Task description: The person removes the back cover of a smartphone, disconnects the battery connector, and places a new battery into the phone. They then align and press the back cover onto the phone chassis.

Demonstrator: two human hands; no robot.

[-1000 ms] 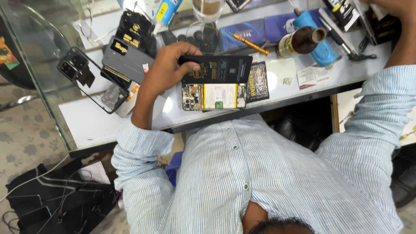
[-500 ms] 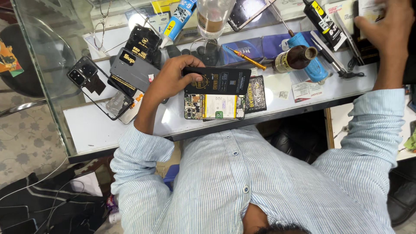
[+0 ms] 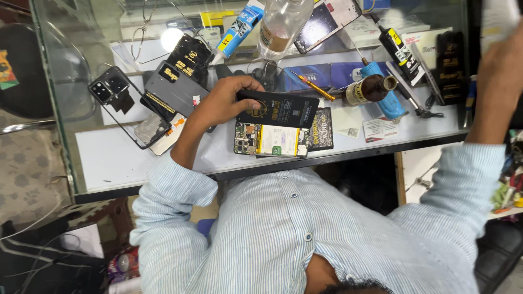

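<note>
Tabletop [image 3: 125, 158] of white laminate carries everything, and taking the opened phone [image 3: 271, 140] with its bare circuit board and pale battery as my landmark, the brown glass bottle [image 3: 370, 90] lies well off to its right and the small yellow-handled screwdriver [image 3: 305, 84] just above it. My left hand [image 3: 226, 100] is clamped on a flat black packet [image 3: 278, 109] that rests on that phone's upper edge, while my right hand [image 3: 498, 65] is raised far to the right, and I cannot tell what it grips. I judge the packet light, thin and slightly bendy, best pinched along its long edges.
</note>
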